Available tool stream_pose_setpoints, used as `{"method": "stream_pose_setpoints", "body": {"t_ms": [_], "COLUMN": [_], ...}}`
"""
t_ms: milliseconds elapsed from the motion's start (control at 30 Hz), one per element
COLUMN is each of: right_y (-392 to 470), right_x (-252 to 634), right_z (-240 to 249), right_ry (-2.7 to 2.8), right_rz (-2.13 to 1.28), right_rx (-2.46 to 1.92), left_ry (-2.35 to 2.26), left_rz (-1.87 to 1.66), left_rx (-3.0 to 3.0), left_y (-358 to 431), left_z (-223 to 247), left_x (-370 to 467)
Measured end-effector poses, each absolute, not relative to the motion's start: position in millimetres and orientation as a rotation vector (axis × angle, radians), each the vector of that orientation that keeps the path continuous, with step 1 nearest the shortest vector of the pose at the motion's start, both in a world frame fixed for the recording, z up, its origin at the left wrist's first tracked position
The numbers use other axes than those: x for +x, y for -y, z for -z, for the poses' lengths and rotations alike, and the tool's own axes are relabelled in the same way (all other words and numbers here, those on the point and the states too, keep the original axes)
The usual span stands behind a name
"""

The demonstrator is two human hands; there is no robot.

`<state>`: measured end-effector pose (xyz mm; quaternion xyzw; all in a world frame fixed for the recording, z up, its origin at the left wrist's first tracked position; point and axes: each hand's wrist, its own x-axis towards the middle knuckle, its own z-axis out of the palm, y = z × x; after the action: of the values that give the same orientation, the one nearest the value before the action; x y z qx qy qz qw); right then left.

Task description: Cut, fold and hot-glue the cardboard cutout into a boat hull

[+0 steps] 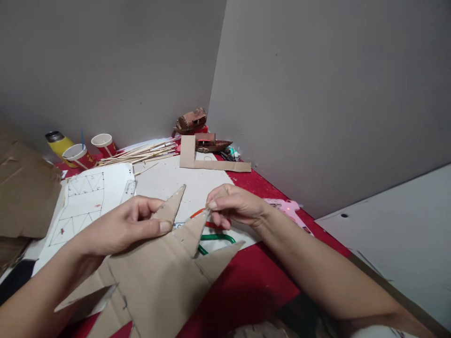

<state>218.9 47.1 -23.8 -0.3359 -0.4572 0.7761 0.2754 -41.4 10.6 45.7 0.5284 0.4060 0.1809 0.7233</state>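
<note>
1. The left hand (136,223) grips the cardboard (151,277) from its side, thumb flat on top, the other fingers curled partly out of sight behind it.
2. The right hand (234,204) has thumb and forefinger closed on the tip of the middle far point, the other fingers loosely bent.
3. The cardboard, cut with long triangular points, is held tilted above the near edge of the red tabletop (243,281).
4. Just beyond it, partly covered, I can see a green handle (220,236) and something orange-red (197,213).
5. A drawing (84,197) of triangles lies toward the left edge, beside the left hand.
6. At the far left corner stand a yellow bottle (59,144) and two paper cups (104,145).
7. Thin sticks (148,154) lie along the far edge, reaching toward two brown boats (192,120) at the far right corner.
8. An L-piece (221,165) lies before the boats; something pink (283,206) sits by the right edge.
</note>
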Motion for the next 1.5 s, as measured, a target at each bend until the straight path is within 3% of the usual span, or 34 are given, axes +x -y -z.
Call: {"method": "stream_pose_setpoints", "body": {"t_ms": [233,500,700,900,1100,1267,1500], "right_y": [-34,-4,-14,5,18,8,4], "right_x": [202,169,186,208,206,199,226], "right_z": [28,35,25,19,32,32,37], "right_ry": [1.506,1.896,1.844,2.604,2.784,2.828,2.568], "right_rz": [-1.873,-1.644,-1.245,-0.672,-0.257,-0.344,-0.508], "right_rx": [-1.108,-0.803,-1.058,-1.341,-1.345,-1.352,-1.711], "left_ry": [-0.9,-0.9,-0.953,-1.094,-1.137,-0.982,-0.914], "left_rz": [-0.568,-0.569,-0.627,-0.961,-1.076,-1.035,-0.954], "left_rx": [1.044,1.169,1.268,1.383,1.319,1.331,1.576], "left_y": [-18,-17,-17,-32,-40,-38,-30], "left_z": [-40,-40,-41,-42,-42,-43,-58], "left_x": [-46,-48,-46,-56,-62,-67,-81]}}
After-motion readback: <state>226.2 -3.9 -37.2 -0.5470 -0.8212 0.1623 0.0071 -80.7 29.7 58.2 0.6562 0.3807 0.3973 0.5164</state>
